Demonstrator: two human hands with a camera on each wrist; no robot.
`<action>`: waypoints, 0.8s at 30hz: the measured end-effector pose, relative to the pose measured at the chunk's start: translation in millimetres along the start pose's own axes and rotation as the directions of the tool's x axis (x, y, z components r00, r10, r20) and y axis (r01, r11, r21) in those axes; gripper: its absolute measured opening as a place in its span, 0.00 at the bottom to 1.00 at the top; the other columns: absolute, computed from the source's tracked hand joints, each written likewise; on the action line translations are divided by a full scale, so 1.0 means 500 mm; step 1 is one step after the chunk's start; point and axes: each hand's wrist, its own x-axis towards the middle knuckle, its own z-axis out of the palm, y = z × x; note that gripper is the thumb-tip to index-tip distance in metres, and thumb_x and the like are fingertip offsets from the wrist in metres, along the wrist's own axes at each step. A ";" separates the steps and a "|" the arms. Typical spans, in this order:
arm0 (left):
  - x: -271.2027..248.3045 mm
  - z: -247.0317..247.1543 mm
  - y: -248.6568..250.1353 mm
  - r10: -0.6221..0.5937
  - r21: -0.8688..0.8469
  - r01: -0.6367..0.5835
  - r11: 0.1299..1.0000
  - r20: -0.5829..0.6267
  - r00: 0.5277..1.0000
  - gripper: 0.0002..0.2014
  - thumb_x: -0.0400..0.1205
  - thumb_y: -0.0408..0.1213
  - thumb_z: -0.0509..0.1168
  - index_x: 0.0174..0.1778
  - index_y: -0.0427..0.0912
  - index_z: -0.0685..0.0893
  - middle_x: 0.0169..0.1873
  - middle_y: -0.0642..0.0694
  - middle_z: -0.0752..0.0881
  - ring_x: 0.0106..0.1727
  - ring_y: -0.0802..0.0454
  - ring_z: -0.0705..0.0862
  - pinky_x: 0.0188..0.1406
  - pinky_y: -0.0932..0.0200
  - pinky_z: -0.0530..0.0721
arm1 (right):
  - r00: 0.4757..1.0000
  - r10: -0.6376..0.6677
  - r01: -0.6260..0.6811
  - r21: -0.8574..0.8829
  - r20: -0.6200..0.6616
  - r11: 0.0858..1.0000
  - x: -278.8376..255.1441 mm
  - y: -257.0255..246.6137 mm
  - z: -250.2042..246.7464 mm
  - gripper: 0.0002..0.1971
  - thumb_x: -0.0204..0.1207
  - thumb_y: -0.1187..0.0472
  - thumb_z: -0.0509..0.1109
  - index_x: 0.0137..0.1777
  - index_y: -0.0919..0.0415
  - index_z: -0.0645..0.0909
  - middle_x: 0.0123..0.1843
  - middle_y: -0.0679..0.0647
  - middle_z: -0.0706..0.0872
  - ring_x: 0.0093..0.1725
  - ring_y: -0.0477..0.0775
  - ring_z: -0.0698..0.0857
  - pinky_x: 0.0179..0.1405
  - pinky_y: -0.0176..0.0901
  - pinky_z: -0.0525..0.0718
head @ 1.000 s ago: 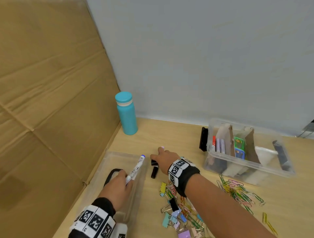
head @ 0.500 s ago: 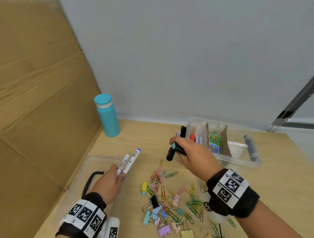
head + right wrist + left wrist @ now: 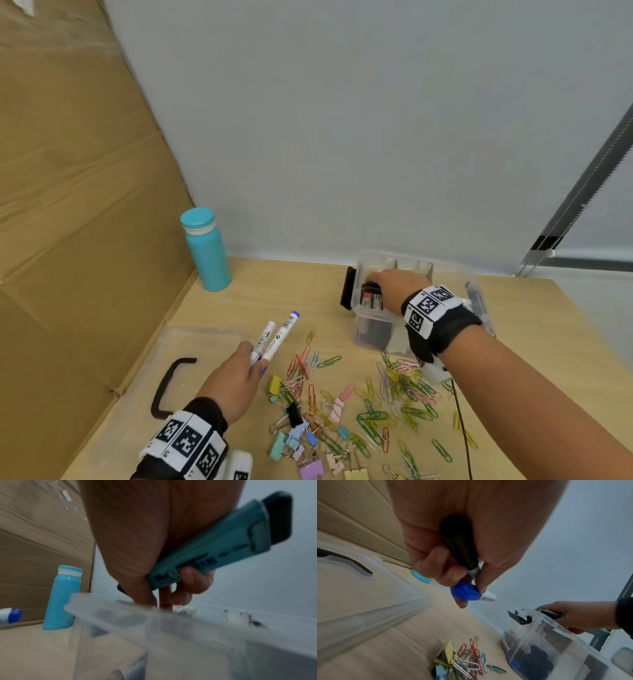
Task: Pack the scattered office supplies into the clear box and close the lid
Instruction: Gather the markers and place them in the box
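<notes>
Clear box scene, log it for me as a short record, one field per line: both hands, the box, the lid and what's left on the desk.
left hand: grips two white markers
right hand: over the clear box, holding a teal highlighter
clear box: open, supplies inside
lid: flat on the desk, beside the left hand
loose: paper clips, binder clips

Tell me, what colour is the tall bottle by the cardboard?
The bottle is turquoise blue; the head view shows it best.

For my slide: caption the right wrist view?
Right hand grips a teal marker above the clear box rim.
</notes>
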 end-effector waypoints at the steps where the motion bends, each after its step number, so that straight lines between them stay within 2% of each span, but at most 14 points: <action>1: -0.002 0.000 -0.002 -0.003 -0.002 0.003 1.000 -0.003 1.000 0.08 0.87 0.44 0.53 0.54 0.43 0.69 0.32 0.50 0.77 0.30 0.53 0.75 0.24 0.63 0.68 | 0.999 0.003 -0.002 0.033 -0.043 0.999 -0.003 0.003 -0.002 0.17 0.81 0.59 0.61 0.68 0.50 0.74 0.59 0.54 0.83 0.53 0.57 0.85 0.51 0.50 0.84; 3: -0.005 0.001 -0.004 -0.011 -0.007 0.011 1.000 -0.006 1.000 0.08 0.87 0.44 0.53 0.54 0.43 0.68 0.32 0.49 0.77 0.31 0.53 0.75 0.25 0.64 0.68 | 0.988 0.009 0.015 0.153 -0.153 0.988 -0.017 0.011 -0.012 0.17 0.81 0.52 0.59 0.68 0.52 0.72 0.58 0.54 0.82 0.52 0.56 0.83 0.48 0.50 0.84; 5: -0.008 0.004 -0.006 -0.017 -0.010 0.016 1.000 -0.005 1.000 0.09 0.87 0.44 0.53 0.54 0.42 0.69 0.34 0.48 0.78 0.31 0.52 0.76 0.25 0.64 0.68 | 0.961 0.013 0.064 0.264 -0.278 0.962 -0.037 0.020 -0.026 0.17 0.80 0.48 0.57 0.64 0.55 0.72 0.57 0.54 0.80 0.53 0.55 0.80 0.50 0.51 0.83; 8: -0.007 0.010 -0.006 -0.028 -0.006 0.028 1.000 -0.001 1.000 0.10 0.87 0.45 0.53 0.55 0.41 0.69 0.38 0.43 0.82 0.34 0.48 0.78 0.27 0.61 0.69 | 0.860 -0.012 0.143 0.220 -0.509 0.965 -0.077 0.034 -0.054 0.18 0.82 0.47 0.54 0.62 0.57 0.73 0.53 0.51 0.75 0.54 0.52 0.75 0.48 0.45 0.77; 11: -0.006 0.016 -0.001 -0.030 -0.003 0.030 1.000 0.010 0.999 0.09 0.87 0.45 0.53 0.55 0.43 0.68 0.38 0.43 0.82 0.33 0.49 0.77 0.26 0.62 0.69 | 0.784 0.039 0.246 0.369 -0.620 0.896 -0.109 0.042 -0.067 0.15 0.83 0.50 0.58 0.63 0.58 0.74 0.52 0.49 0.73 0.44 0.50 0.77 0.42 0.40 0.74; 13: -0.007 0.019 0.006 -0.021 0.004 0.021 1.000 0.018 1.000 0.09 0.87 0.45 0.52 0.54 0.44 0.68 0.36 0.47 0.80 0.32 0.52 0.76 0.24 0.64 0.68 | 0.767 0.073 0.306 0.463 -0.638 0.832 -0.114 0.045 -0.055 0.11 0.82 0.55 0.63 0.62 0.57 0.76 0.54 0.49 0.75 0.43 0.49 0.80 0.45 0.40 0.79; 16: -0.010 0.022 0.016 -0.011 0.013 0.011 1.000 0.032 0.999 0.09 0.87 0.45 0.52 0.54 0.44 0.68 0.36 0.48 0.79 0.31 0.53 0.74 0.24 0.65 0.68 | 0.826 0.055 0.269 0.479 -0.561 0.836 -0.092 0.042 -0.004 0.09 0.80 0.59 0.65 0.59 0.54 0.78 0.55 0.50 0.78 0.47 0.48 0.81 0.52 0.41 0.83; 19: -0.014 0.023 0.026 -0.001 0.023 0.000 1.000 0.040 0.999 0.08 0.88 0.45 0.52 0.55 0.44 0.68 0.35 0.48 0.78 0.30 0.53 0.73 0.24 0.65 0.67 | 0.896 0.051 0.173 0.454 -0.440 0.874 -0.055 0.028 0.040 0.11 0.81 0.59 0.62 0.62 0.55 0.77 0.61 0.52 0.77 0.48 0.50 0.81 0.50 0.40 0.83; 22: -0.019 0.022 0.030 0.011 0.042 -0.013 0.999 0.042 0.999 0.08 0.88 0.46 0.51 0.54 0.45 0.68 0.34 0.48 0.77 0.30 0.52 0.74 0.26 0.63 0.68 | 0.934 0.056 0.096 0.397 -0.354 0.913 -0.036 0.010 0.055 0.15 0.82 0.56 0.58 0.66 0.57 0.75 0.64 0.54 0.75 0.54 0.54 0.81 0.53 0.48 0.84; 24: -0.023 0.022 0.029 0.020 0.052 -0.022 0.998 0.045 0.999 0.08 0.87 0.47 0.51 0.53 0.46 0.68 0.37 0.47 0.80 0.34 0.48 0.78 0.28 0.61 0.71 | 0.955 0.022 0.075 0.311 -0.295 0.947 -0.036 0.002 0.059 0.19 0.82 0.53 0.55 0.67 0.59 0.76 0.64 0.55 0.76 0.59 0.56 0.79 0.58 0.52 0.81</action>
